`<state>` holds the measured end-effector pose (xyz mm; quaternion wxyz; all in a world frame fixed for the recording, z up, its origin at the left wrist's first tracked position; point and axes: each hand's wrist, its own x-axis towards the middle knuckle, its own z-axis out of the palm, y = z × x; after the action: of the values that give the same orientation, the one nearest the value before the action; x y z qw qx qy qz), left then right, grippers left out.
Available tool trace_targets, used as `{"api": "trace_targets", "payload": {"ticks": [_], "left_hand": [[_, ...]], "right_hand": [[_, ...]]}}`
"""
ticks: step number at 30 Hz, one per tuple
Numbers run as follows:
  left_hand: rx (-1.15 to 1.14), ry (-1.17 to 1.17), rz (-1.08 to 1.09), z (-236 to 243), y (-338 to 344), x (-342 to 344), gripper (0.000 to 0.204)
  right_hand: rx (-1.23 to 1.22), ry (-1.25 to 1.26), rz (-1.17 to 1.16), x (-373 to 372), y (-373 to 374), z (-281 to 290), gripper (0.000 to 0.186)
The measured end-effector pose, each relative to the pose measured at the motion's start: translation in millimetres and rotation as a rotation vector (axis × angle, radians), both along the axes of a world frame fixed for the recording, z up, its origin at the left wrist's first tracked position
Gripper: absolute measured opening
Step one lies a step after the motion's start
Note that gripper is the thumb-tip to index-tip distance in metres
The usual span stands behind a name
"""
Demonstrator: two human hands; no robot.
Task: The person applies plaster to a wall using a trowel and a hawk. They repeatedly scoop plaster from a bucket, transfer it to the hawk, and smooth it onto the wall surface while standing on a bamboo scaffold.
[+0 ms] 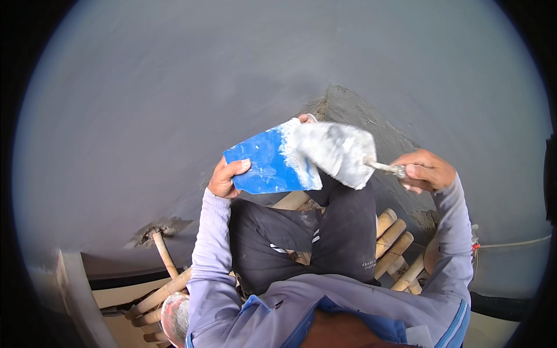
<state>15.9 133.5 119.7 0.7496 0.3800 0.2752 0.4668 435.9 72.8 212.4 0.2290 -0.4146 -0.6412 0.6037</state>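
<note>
My left hand [228,176] grips the left edge of a flat blue board [258,162], thumb on top. White paste coats the board's right end. My right hand [428,171] is closed round the handle of a trowel [342,149]. Its broad blade is smeared with white and grey paste and overlaps the board's coated end; whether the two touch I cannot tell. The blade is slightly blurred. Behind the board's top edge shows a small bit of skin [305,118], too covered to make out.
Smooth grey walls meet at a corner ahead, with a rough unsmoothed patch [371,119]. Bamboo poles [391,236] lie beneath my bent legs. One pole [165,255] enters a rough hole in the wall. A paste-stained bucket [175,318] stands at lower left. A thin cord [513,244] runs right.
</note>
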Motion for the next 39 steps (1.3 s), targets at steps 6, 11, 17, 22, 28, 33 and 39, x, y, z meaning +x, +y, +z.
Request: {"api": "trace_targets", "payload": {"ticks": [6,11,17,22,28,33,39], "left_hand": [[0.095,0.181,-0.03,9,-5,6,0.041],[0.109,0.09,0.025,3,-10,1,0.043],[0.17,0.071,0.104,17,5,-2,0.042],[0.172,0.072,0.085,37,10,12,0.04],[0.236,0.072,0.325,56,-14,45,0.033],[0.248,0.103,0.269,55,-20,42,0.031],[0.235,0.186,0.106,56,-22,30,0.029]], "right_hand": [[-0.177,-0.129,0.149,-3,14,4,0.044],[-0.006,-0.301,0.012,30,-8,14,0.043],[0.94,-0.528,-0.287,39,-49,18,0.037],[1.132,-0.563,-0.52,12,-65,-9,0.028],[1.186,-0.578,-0.567,0,-56,-41,0.034],[1.212,-0.602,-0.56,0,-54,-51,0.039],[1.321,-0.64,-0.501,1,-47,-42,0.039]]}}
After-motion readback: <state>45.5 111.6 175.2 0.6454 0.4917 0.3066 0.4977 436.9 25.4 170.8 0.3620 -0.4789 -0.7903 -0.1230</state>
